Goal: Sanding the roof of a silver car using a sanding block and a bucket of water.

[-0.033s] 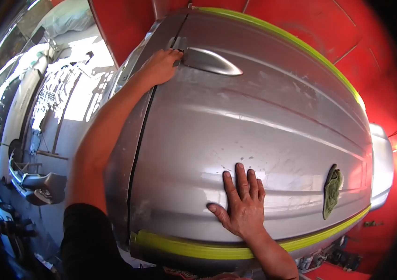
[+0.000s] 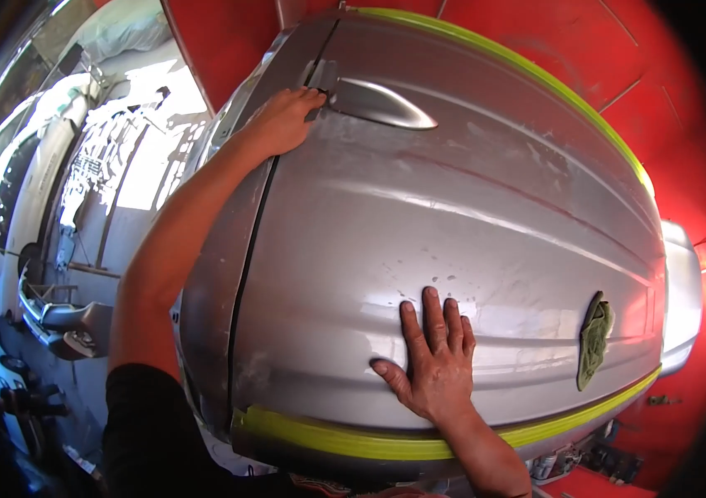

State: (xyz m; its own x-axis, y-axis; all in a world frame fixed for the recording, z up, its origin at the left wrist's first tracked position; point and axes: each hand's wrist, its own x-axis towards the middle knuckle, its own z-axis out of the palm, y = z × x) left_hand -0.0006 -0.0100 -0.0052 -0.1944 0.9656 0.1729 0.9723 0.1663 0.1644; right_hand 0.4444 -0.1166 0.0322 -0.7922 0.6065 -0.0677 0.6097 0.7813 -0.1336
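A grey car roof panel [image 2: 452,249] with raised ribs fills the middle, with yellow tape [image 2: 336,434] along its near edge. My left hand [image 2: 287,116] rests at the dark seam near a pointed silver fin [image 2: 382,106], fingers curled around something small and dark that I cannot make out. My right hand [image 2: 432,361] lies on the panel with its fingers spread and nothing held. To its right lies a crumpled olive-green cloth [image 2: 594,340].
Red walls [image 2: 602,41] surround the back and right. At the left are white car body parts [image 2: 17,199], a loose bumper [image 2: 63,324] and other pieces on the grey floor [image 2: 100,398]. A white panel [image 2: 681,290] shows beyond the right end.
The view has shifted very slightly. Both hands stay essentially in the same places on the panel.
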